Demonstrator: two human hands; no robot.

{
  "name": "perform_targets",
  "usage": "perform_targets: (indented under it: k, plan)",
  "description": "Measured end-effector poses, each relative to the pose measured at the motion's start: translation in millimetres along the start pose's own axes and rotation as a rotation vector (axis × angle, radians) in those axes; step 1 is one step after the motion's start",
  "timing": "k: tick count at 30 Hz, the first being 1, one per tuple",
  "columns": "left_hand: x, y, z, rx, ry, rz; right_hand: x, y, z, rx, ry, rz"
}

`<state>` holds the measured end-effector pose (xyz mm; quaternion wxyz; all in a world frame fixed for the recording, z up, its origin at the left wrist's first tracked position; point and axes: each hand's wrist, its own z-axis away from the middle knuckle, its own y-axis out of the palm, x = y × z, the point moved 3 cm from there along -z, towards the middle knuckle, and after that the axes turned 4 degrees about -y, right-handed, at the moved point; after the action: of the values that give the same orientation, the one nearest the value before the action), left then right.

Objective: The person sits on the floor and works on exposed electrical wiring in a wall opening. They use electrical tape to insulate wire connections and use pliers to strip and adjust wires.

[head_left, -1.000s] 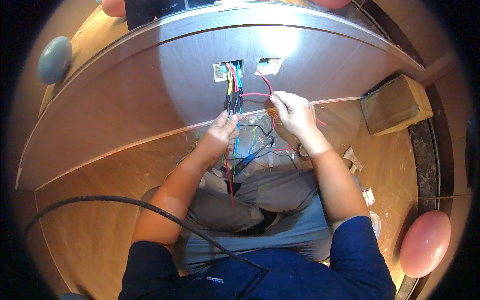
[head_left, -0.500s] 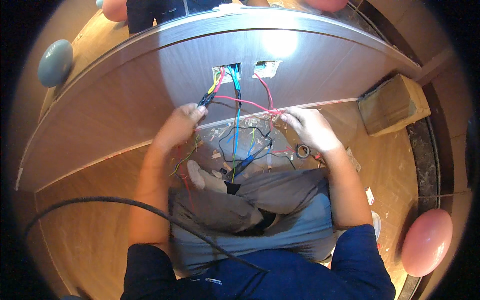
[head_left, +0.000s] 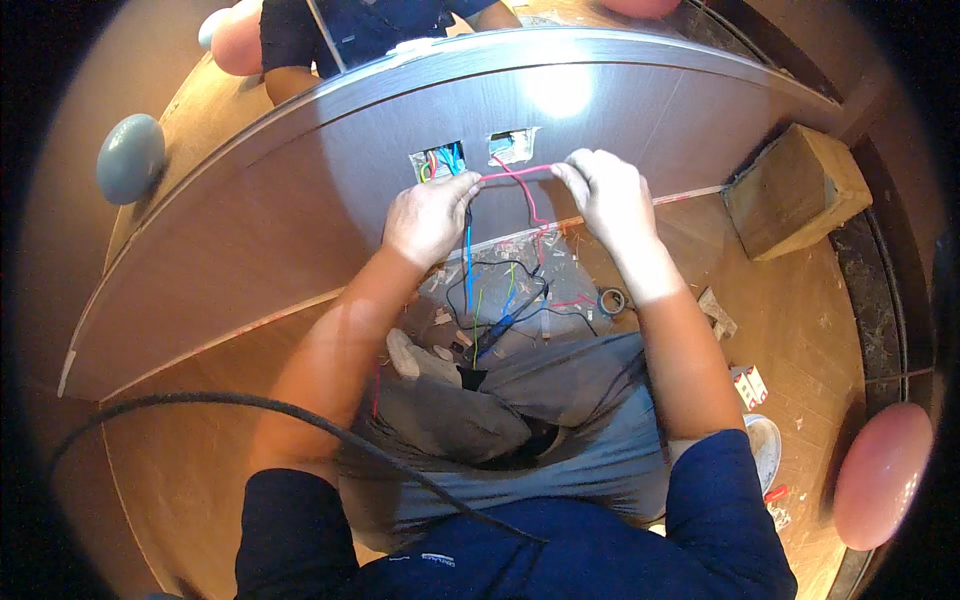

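Red wire (head_left: 518, 174) spans the gap between the two grips, in front of the grey panel (head_left: 330, 170), just below its two cut openings. Left grip (head_left: 430, 215): thumb and fingers pinched on the wire's left part, directly under the left opening (head_left: 440, 152); what else it may hold is hidden. Right grip (head_left: 605, 190): thumb and fingertips pinching the right part, right of the right opening (head_left: 514, 147).

Wire: thin, pinkish-red covering, nearly straight, rising slightly rightward. Crosses a second red wire (head_left: 527, 192), which hangs wavy from the right opening; cannot tell whether they touch. Blue wire (head_left: 469, 265) hangs below left grip, near-vertical.
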<state>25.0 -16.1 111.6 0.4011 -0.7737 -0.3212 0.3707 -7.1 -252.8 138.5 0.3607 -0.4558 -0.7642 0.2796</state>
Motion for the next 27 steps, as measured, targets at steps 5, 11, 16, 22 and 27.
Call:
perform_targets:
  k: [5,11,16,22,27]
  plan:
    - [6,18,2,-0.138,-0.053,0.209,-21,18,-1,-0.177,0.660,-1.327]
    - [23,9,39,-0.524,-0.014,-0.038,-9,26,0,-0.236,0.534,-1.302]
    - [40,24,42,0.136,-0.687,1.016,-12,14,-24,-0.354,0.378,-1.027]
    - [23,14,41,0.281,-0.824,1.052,-1,49,-29,-0.351,0.339,-0.646]
    - [17,29,36,0.286,-0.993,1.963,0,62,-24,-0.425,0.319,-0.768]
